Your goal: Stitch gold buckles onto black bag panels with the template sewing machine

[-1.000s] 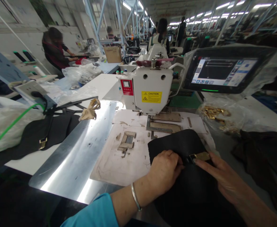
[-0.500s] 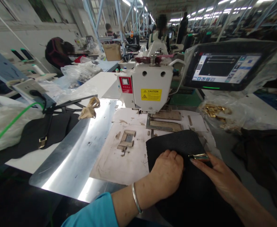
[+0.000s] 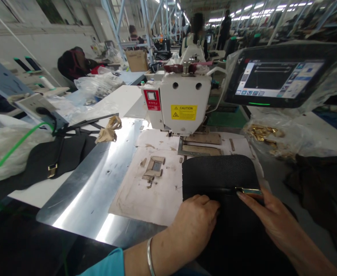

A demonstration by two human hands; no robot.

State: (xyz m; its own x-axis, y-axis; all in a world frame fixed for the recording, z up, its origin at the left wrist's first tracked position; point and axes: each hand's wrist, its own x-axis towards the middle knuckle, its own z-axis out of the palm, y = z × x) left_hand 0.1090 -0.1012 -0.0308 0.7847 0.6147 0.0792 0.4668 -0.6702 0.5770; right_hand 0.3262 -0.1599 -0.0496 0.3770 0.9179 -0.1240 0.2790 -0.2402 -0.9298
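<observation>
A black leather panel (image 3: 220, 172) with a rounded top corner lies in front of the sewing machine head (image 3: 184, 99), partly over the pale template sheet (image 3: 168, 203). My left hand (image 3: 195, 220), a silver bangle on its wrist, is closed on the panel with curled fingers; what lies beneath the fingertips is hidden. My right hand (image 3: 274, 214) pinches a shiny gold metal buckle (image 3: 250, 191), thumb in front, at the right end of a narrow dark strap across the panel. The lower part of the leather is in shadow.
At left, another black piece with a gold buckle (image 3: 52, 170) lies near plastic bags and a green cord (image 3: 19, 145). Bagged gold fittings (image 3: 263, 134) are at right, below the control screen (image 3: 277, 78). A metal plate (image 3: 94, 184) covers the table's left side. People are farther back.
The leather panel has turned slightly straighter, its upper edge now nearly level. My left hand has shifted down and left; the right hand, with the buckle, moved slightly right.
</observation>
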